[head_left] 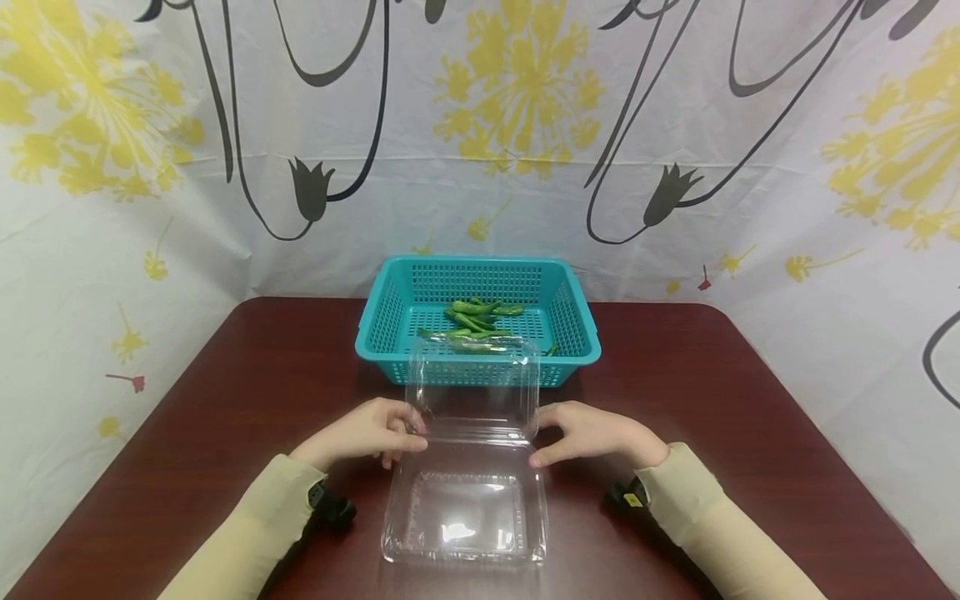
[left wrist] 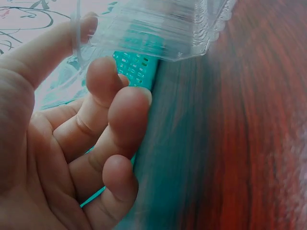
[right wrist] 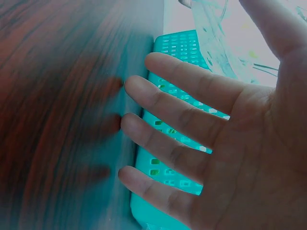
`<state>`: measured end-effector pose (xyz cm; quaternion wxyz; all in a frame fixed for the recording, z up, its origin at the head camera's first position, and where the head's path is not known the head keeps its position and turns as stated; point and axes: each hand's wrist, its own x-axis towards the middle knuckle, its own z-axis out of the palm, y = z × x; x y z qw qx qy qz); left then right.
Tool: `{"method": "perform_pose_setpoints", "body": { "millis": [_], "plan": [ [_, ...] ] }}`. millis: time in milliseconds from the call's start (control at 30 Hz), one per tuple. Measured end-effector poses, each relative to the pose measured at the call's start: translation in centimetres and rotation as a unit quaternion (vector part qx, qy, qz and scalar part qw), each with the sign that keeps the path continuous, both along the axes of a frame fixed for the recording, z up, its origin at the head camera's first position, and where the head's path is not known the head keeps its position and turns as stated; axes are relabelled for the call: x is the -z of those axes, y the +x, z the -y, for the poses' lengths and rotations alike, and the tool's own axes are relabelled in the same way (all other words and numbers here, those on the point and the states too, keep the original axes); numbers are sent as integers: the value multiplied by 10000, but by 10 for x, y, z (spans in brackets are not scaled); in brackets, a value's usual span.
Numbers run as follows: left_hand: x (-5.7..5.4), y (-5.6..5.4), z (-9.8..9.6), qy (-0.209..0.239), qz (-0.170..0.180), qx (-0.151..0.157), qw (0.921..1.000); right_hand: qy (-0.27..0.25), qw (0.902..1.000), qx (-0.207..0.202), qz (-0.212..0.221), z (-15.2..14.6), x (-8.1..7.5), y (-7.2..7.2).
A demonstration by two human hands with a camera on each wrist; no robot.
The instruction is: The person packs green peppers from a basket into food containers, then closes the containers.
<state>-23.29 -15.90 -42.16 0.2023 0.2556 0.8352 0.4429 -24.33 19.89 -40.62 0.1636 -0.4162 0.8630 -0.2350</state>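
Note:
A clear plastic clamshell box (head_left: 465, 517) lies on the table with its lid (head_left: 474, 392) raised at the back. My left hand (head_left: 378, 432) is at the box's left side near the hinge. In the left wrist view its thumb (left wrist: 88, 28) touches the box's rim, while the other fingers bend loosely and hold nothing. My right hand (head_left: 592, 433) is at the right side of the hinge. Its fingers (right wrist: 165, 100) are spread and nearly straight in the right wrist view, with nothing gripped. Whether the right thumb touches the box cannot be told.
Behind the lid stands a turquoise plastic basket (head_left: 382, 321) with several green peppers (head_left: 476, 312) in it. The dark red table (head_left: 675, 358) meets a white patterned cloth (head_left: 480, 200) at the back and sides.

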Motion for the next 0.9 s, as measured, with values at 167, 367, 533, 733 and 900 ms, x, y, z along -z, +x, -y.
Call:
{"method": "perform_pose_setpoints", "body": {
  "millis": [167, 367, 533, 733, 900],
  "plan": [
    [1, -1, 2, 12, -32, -130, 9999, -65, 9999, 80, 2, 0, 2, -1],
    [1, -3, 4, 38, -39, -245, 9997, -122, 9997, 224, -1, 1, 3, -1],
    [2, -5, 7, 9, -86, -337, 9994, -245, 9991, 343, 6, 4, 4, 0],
    [3, -7, 14, 9, -62, -457, 9989, -480, 9979, 417, -111, 10, 8, 0],
    [4, -8, 17, -11, -79, -562, 9984, -703, 9960, 522, -200, 16, 11, 1]
  ]
}}
